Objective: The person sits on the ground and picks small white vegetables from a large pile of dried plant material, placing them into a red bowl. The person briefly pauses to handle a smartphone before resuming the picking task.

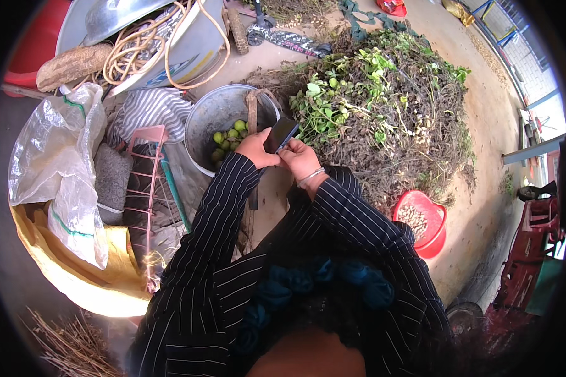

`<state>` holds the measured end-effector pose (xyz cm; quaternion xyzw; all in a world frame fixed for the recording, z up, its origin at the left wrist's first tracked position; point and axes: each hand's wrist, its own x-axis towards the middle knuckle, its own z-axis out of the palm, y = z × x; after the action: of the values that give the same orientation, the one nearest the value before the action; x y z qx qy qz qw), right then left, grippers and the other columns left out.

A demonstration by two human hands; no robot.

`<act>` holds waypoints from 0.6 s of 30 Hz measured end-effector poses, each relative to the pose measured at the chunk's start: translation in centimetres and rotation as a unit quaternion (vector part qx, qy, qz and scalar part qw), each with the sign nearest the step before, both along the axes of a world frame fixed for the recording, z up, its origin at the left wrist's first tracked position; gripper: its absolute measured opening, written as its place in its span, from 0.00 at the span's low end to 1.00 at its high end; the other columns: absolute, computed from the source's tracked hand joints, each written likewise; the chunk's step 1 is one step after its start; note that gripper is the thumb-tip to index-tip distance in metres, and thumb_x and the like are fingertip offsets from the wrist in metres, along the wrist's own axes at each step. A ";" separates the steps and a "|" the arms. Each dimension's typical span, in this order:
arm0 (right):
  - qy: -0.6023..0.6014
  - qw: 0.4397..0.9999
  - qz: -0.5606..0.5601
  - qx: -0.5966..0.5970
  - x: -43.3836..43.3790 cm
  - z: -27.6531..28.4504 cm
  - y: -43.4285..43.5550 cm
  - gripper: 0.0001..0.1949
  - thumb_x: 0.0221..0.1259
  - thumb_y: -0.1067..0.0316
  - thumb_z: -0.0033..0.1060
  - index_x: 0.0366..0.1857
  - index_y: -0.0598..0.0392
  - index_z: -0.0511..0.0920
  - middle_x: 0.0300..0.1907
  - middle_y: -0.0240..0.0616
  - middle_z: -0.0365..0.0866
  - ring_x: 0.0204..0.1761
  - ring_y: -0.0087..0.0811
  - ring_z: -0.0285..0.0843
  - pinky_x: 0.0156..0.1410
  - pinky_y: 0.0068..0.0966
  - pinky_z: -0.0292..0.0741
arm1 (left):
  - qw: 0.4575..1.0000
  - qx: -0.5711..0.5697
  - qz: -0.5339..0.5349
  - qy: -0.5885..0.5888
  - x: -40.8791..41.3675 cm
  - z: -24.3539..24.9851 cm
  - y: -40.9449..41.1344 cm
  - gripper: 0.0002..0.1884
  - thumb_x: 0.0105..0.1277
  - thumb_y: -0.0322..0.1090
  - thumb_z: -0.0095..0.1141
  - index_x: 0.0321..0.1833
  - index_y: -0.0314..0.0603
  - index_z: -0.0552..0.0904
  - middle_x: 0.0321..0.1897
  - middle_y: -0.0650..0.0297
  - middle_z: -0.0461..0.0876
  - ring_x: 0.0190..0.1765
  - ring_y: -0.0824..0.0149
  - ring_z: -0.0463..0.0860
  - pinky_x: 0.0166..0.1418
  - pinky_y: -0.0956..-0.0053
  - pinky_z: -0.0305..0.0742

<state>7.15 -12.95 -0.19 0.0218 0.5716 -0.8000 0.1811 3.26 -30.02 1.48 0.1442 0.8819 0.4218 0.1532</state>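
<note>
My left hand (pixel 258 150) grips a dark smartphone (pixel 281 134), its thumb along the near end. The fingers of my right hand (pixel 301 160) are pinched at the phone's lower corner, beside the left thumb, and a bracelet (pixel 310 175) circles that wrist. The phone's screen looks black. Just beyond my left hand stands a metal bucket (pixel 199 123) with several green round fruits (pixel 228 136) inside. A wooden stick (pixel 252 110) crosses the bucket's right side, partly hidden by my left hand.
A large heap of pulled peanut plants (pixel 382 113) lies ahead right. A red plastic bucket (pixel 434 231) with peanuts is at my right. Leftward are a pink wire rack (pixel 148 188), clear plastic sacking (pixel 59 146) and a tub (pixel 203 52) with rope. A kick scooter (pixel 287 41) lies behind.
</note>
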 end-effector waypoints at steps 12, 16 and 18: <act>-0.100 0.968 0.003 0.229 0.7 2.4 -0.1 0.35 0.64 0.65 0.57 0.73 0.67 0.57 0.55 0.44 0.82 0.43 0.27 0.81 0.48 0.20 0.76 | 0.969 -0.212 0.073 0.105 -2.0 0.5 0.5 0.56 0.41 0.48 0.74 0.74 0.34 0.61 0.64 0.44 0.72 0.66 0.47 0.72 0.71 0.63 0.68; -0.041 0.958 0.069 0.276 1.1 1.1 0.5 0.29 0.65 0.65 0.58 0.68 0.66 0.66 0.55 0.46 0.83 0.51 0.30 0.82 0.57 0.24 0.76 | 0.954 -0.277 0.076 0.085 -3.4 1.1 0.8 0.56 0.42 0.48 0.75 0.76 0.37 0.60 0.65 0.48 0.72 0.68 0.48 0.70 0.72 0.63 0.67; -0.004 0.955 0.085 0.286 1.4 1.1 0.3 0.25 0.65 0.65 0.59 0.65 0.64 0.71 0.53 0.45 0.84 0.50 0.29 0.82 0.56 0.24 0.76 | 0.944 -0.305 0.093 0.083 -4.2 0.8 1.0 0.56 0.43 0.48 0.74 0.76 0.38 0.59 0.66 0.50 0.72 0.68 0.49 0.70 0.72 0.63 0.67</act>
<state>8.59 -12.62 0.87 0.0274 0.7752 -0.5848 0.2374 -0.90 -29.04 2.31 0.0422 0.9875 0.1315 0.0759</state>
